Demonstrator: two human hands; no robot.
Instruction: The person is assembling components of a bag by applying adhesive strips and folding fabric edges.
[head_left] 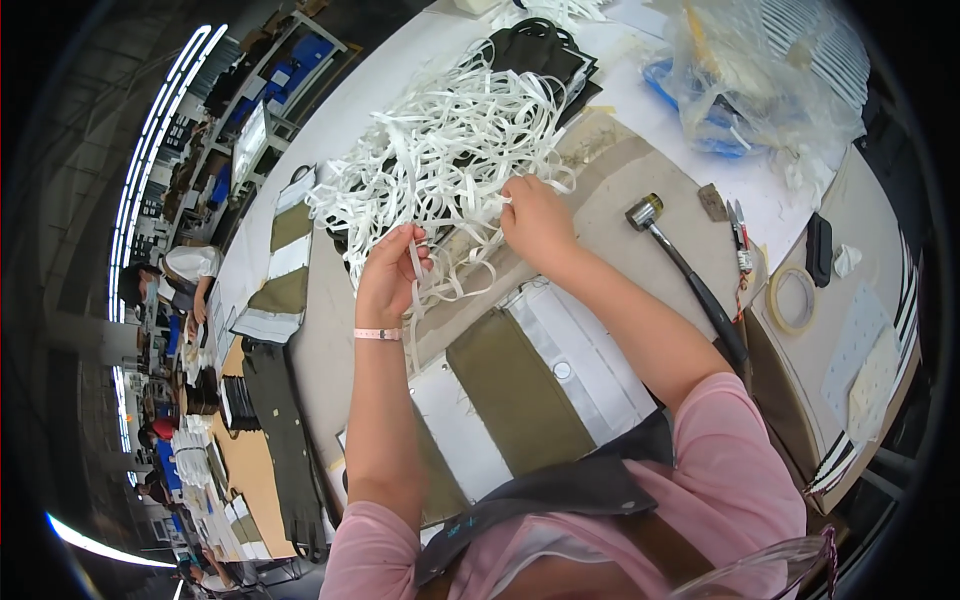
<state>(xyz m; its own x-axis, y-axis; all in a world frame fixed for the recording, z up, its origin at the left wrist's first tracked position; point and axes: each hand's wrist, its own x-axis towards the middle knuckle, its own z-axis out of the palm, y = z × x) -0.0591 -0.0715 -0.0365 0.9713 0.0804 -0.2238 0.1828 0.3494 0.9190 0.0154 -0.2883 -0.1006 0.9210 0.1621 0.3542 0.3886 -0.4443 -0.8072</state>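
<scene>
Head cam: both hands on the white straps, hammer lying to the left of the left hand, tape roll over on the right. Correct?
One fix: the hammer lies to the right of the right hand, not left of the left hand. The head view shows it. The rest stands: both hands on the white straps, tape roll over on the right.

Can read no lettering; see just an illegible blue mark on the dark apron, beside the olive-and-white panel.
</scene>
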